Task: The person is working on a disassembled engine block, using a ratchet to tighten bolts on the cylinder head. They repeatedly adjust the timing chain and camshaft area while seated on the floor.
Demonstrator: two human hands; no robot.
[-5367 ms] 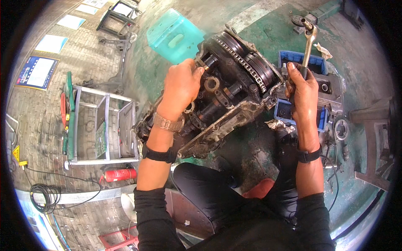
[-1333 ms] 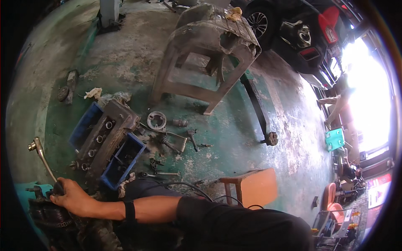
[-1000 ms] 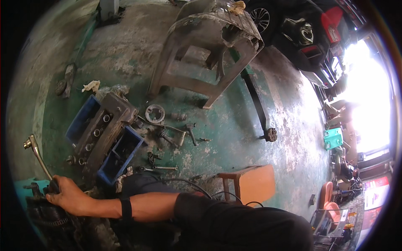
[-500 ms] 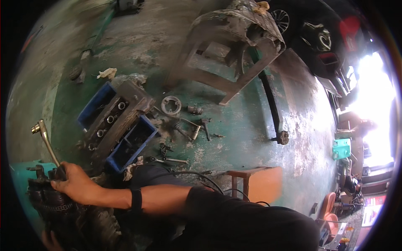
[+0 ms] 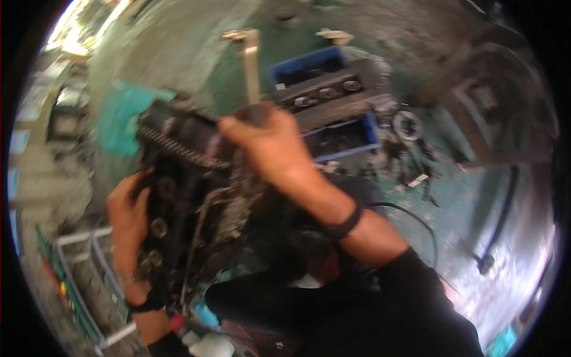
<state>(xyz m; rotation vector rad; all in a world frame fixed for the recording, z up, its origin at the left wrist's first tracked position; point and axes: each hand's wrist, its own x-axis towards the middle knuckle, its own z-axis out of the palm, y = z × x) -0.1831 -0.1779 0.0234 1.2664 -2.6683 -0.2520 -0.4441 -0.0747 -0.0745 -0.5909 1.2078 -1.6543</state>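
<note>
We see the wrench (image 5: 251, 68) gripped in the right hand (image 5: 270, 143), its head (image 5: 242, 35) beyond the knuckles; the left hand (image 5: 127, 205) lies at the edge of the engine (image 5: 184, 187), its grip too blurred to tell.

An engine (image 5: 169, 205) with its chain (image 5: 178, 148) bare, a ratchet (image 5: 250, 68), blue trays (image 5: 373, 131) and loose metal parts (image 5: 417, 180) on a scuffed green floor (image 5: 458, 196) mark this as a mechanic's workshop.
</note>
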